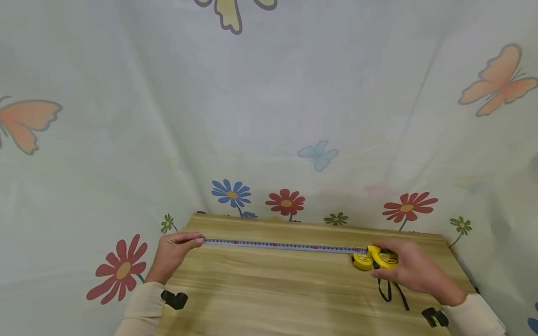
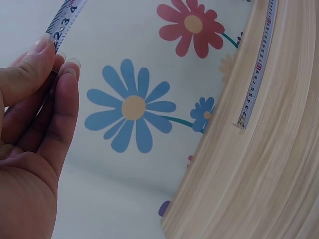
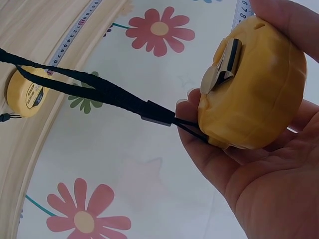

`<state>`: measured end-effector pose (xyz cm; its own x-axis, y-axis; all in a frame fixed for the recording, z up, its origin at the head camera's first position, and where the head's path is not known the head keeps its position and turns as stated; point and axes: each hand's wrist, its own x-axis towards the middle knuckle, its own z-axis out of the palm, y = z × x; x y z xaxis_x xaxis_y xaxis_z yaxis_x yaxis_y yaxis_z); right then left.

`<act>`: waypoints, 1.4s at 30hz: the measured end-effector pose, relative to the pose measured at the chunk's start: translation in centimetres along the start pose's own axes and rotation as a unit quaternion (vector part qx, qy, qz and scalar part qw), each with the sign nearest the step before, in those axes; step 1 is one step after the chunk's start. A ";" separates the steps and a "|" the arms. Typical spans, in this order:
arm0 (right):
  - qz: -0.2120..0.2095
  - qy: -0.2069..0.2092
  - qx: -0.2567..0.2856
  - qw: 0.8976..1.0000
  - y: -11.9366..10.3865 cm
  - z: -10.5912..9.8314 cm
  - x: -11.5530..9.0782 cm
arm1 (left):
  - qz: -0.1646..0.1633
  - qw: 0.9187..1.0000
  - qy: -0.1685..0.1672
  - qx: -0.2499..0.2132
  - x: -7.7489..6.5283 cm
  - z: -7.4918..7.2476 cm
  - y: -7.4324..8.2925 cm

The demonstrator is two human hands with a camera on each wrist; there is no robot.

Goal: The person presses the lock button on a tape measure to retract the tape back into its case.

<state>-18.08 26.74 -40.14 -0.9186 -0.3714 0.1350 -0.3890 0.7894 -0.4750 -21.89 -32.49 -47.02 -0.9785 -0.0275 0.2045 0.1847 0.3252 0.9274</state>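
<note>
My left hand [image 1: 178, 249] pinches the free end of a tape measure's pulled-out blade [image 2: 67, 22] between thumb and fingers. At the other end, my right hand [image 1: 409, 268] grips its yellow case [image 3: 256, 84], which has a metal belt clip. A black wrist strap [image 3: 99, 89] hangs from that case. In the wrist views this tape is held up off the tabletop. A second yellow tape measure [image 3: 25, 92] lies on the table, its own blade [image 2: 256, 74] drawn out with the end hook showing. In the head view the two tapes nearly overlap.
The light wooden tabletop [image 1: 273, 294] meets a pale wall sheet [image 1: 252, 116] printed with flowers and butterflies along its back edge. This sheet also rises at the left and right sides. A small black piece [image 1: 174, 299] is by each wrist.
</note>
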 end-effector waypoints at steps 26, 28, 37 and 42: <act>0.005 0.006 -0.008 1.000 -0.1 0.4 0.1 | -0.004 1.000 0.008 0.009 0.2 0.7 -0.4; 0.006 0.004 -0.007 1.000 -0.1 0.4 0.1 | -0.008 1.000 0.009 0.007 0.2 0.8 -0.4; 0.004 -0.001 0.001 1.000 0.0 0.5 0.2 | 0.000 1.000 0.007 0.000 0.3 1.0 -0.9; 0.002 0.002 -0.001 1.000 0.0 0.7 0.3 | 0.006 1.000 0.007 0.000 0.3 0.9 -0.9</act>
<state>-18.29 26.28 -40.66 -0.9201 -0.3670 0.1367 -0.3861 0.7912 -0.4742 -22.39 -31.92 -48.07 -0.9748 -0.0368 0.2200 0.1963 0.3262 0.9247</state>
